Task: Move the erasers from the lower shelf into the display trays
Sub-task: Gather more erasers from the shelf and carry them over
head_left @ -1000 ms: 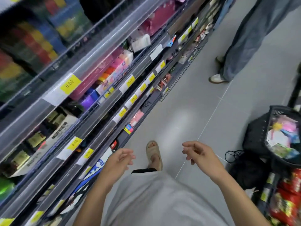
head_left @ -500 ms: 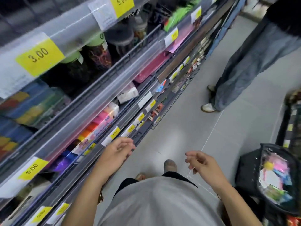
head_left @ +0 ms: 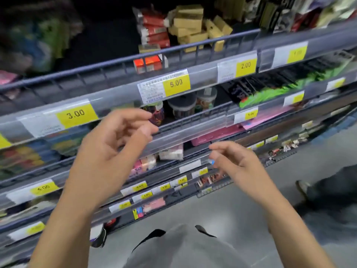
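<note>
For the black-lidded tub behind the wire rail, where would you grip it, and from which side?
Grip the black-lidded tub round its lid rim, coming from above and in front. It stands upright, the wire rail covers its lower body, and another tub stands close on its right. Both hands look empty.

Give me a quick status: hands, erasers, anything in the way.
Left hand and right hand both empty, fingers loosely curled, raised in front of the shelves. No eraser held; blur hides which packs are erasers. Nothing between hands and shelves.
</note>
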Demonstrator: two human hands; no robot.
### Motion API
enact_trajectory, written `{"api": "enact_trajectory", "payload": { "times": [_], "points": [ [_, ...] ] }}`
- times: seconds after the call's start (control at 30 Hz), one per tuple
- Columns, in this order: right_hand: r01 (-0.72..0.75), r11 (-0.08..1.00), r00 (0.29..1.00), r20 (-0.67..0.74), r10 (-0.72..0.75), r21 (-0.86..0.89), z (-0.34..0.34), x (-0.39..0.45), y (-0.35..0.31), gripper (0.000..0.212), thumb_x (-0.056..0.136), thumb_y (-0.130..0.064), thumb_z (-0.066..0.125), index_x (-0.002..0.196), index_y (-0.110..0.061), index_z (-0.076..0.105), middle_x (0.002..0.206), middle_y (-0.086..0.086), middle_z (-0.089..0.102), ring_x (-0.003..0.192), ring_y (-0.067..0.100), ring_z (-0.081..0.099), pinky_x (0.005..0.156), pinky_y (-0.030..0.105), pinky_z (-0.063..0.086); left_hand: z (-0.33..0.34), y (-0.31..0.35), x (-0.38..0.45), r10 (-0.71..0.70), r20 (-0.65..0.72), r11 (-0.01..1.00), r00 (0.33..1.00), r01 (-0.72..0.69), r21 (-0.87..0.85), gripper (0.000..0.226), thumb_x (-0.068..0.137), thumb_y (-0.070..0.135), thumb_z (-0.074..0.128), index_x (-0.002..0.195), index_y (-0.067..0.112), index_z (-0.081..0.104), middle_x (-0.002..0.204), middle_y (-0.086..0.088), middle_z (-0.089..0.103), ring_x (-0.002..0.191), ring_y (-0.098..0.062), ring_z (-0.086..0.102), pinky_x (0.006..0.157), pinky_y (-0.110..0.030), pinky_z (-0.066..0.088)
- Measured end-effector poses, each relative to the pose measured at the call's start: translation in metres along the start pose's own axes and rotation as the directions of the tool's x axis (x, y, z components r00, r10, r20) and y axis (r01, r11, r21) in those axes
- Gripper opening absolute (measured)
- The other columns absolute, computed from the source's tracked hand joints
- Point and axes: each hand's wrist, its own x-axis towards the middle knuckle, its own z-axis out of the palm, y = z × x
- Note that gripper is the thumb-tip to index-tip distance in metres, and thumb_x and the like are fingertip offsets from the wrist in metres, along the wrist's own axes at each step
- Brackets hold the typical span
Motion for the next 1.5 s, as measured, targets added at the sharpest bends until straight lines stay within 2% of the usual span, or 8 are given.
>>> {"api": "enact_trajectory", "payload": {
  "times": [0.27, 0.4, 0.5, 0.63, 0.8, 1.0, 1.3, 1.5],
  "points": [
    [0.447, 0.891, 0.894, 0.055, -0.444, -0.076, -0.031, 0.065, -0.126, 0.015, 0.097, -0.026, 0.065, 0.109, -0.032, 0.07, 0.092, -0.005, 0.069, 0.077, 0.01, 0.065, 0.071, 0.017, 0.05, -0.027, 0.05, 0.065, 0.41, -0.178, 0.779, 0.894, -0.243, 0.578, 0.026, 0.103, 0.041, 0.054, 0.126, 0.03, 0.061, 0.111, 0.023, 0.063, 0.111, -0.012, 0.06, 0.093, -0.028, 0.045],
    [0.586, 0.795, 0.81, 0.069, -0.583, -0.156, -0.022, 0.094, -0.177, 0.013, 0.095, -0.024, 0.066, 0.107, -0.028, 0.07, 0.094, -0.001, 0.069, 0.081, 0.02, 0.064, 0.072, 0.027, 0.052, -0.039, 0.053, 0.085, 0.253, -0.092, 0.632, 0.963, -0.093, 0.77, 0.043, 0.099, 0.052, 0.05, 0.123, 0.02, 0.066, 0.11, 0.001, 0.071, 0.102, -0.028, 0.064, 0.087, -0.045, 0.052],
    [0.656, 0.655, 0.745, 0.186, -0.64, -0.375, -0.006, 0.12, -0.207, 0.014, 0.093, -0.024, 0.069, 0.106, -0.027, 0.07, 0.093, -0.007, 0.067, 0.078, 0.007, 0.06, 0.073, 0.018, 0.047, -0.044, 0.051, 0.087, 0.144, -0.067, 0.554, 0.987, -0.024, 0.832, 0.047, 0.096, 0.06, 0.04, 0.118, 0.028, 0.067, 0.106, 0.002, 0.071, 0.099, -0.028, 0.064, 0.073, -0.04, 0.05],
    [0.648, 0.31, 0.718, 0.422, -0.554, -0.696, 0.02, 0.158, -0.235, 0.03, 0.095, -0.032, 0.062, 0.125, -0.028, 0.066, 0.119, -0.003, 0.066, 0.108, 0.017, 0.058, 0.099, 0.035, 0.046, -0.045, 0.046, 0.086, 0.199, -0.052, 0.517, 0.979, -0.06, 0.854, 0.043, 0.097, 0.06, 0.037, 0.107, 0.035, 0.071, 0.095, 0.009, 0.07, 0.091, -0.022, 0.065, 0.058, -0.031, 0.037],
    [0.445, 0.102, 0.884, 0.419, -0.207, -0.89, 0.046, 0.193, -0.254, 0.05, 0.1, -0.038, 0.048, 0.148, -0.028, 0.041, 0.146, 0.01, 0.048, 0.131, 0.037, 0.044, 0.107, 0.046, 0.039, -0.045, 0.046, 0.086, 0.225, -0.045, 0.482, 0.973, -0.071, 0.873, 0.042, 0.098, 0.06, 0.037, 0.103, 0.038, 0.072, 0.086, 0.011, 0.069, 0.083, -0.018, 0.065, 0.049, -0.025, 0.024],
    [0.416, 0.136, 0.908, 0.402, -0.118, -0.899, 0.053, 0.203, -0.255, 0.049, 0.097, -0.011, 0.052, 0.143, -0.029, 0.049, 0.139, 0.005, 0.055, 0.12, 0.031, 0.055, 0.092, 0.034, 0.047, -0.047, 0.044, 0.087, 0.247, -0.051, 0.487, 0.968, -0.079, 0.87, 0.042, 0.098, 0.06, 0.036, 0.1, 0.038, 0.071, 0.082, 0.013, 0.066, 0.079, -0.014, 0.063, 0.051, -0.016, 0.02],
    [0.475, 0.249, 0.88, 0.452, -0.148, -0.844, 0.049, 0.21, -0.25, 0.037, 0.095, -0.025, 0.064, 0.131, -0.031, 0.059, 0.134, -0.001, 0.058, 0.116, 0.023, 0.056, 0.094, 0.031, 0.047, -0.049, 0.042, 0.092, 0.212, -0.039, 0.501, 0.976, -0.074, 0.862, 0.041, 0.097, 0.062, 0.035, 0.104, 0.039, 0.068, 0.084, 0.015, 0.064, 0.081, -0.011, 0.06, 0.05, -0.023, 0.029],
    [0.491, 0.487, 0.862, 0.324, -0.39, -0.722, 0.049, 0.202, -0.25, 0.039, 0.09, -0.034, 0.071, 0.128, -0.037, 0.061, 0.123, -0.008, 0.061, 0.11, 0.009, 0.057, 0.093, 0.017, 0.042, -0.054, 0.045, 0.102, 0.058, -0.179, 0.78, 0.982, 0.067, 0.622, 0.051, 0.094, 0.065, 0.053, 0.135, 0.034, 0.05, 0.108, 0.025, 0.062, 0.096, -0.007, 0.061, 0.076, -0.034, 0.043]
  ]
}}
